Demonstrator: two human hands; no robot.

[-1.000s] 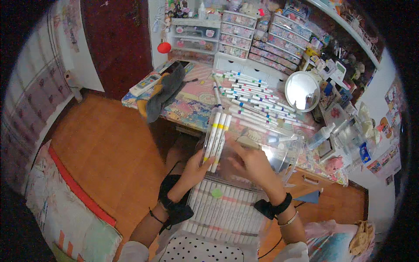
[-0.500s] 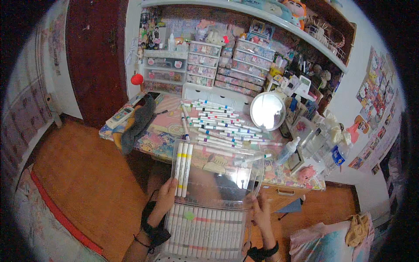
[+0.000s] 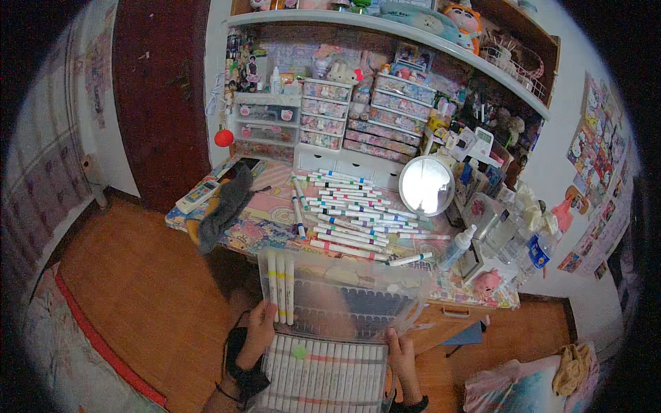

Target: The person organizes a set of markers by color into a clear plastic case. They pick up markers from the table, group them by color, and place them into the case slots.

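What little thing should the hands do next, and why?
Maybe the right hand should let go of the clear case and reach for one of the loose markers on the desk. The left hand grips the case too, so it could probably steady it, and the raised panel shows just three markers, with room beside them.

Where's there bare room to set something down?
On the desk, between the grey fuzzy thing and loose markers. Also the clear case's upper half, right of three yellow-banded markers. Loose markers crowd mid-desk; a mirror and pump bottle crowd its right.
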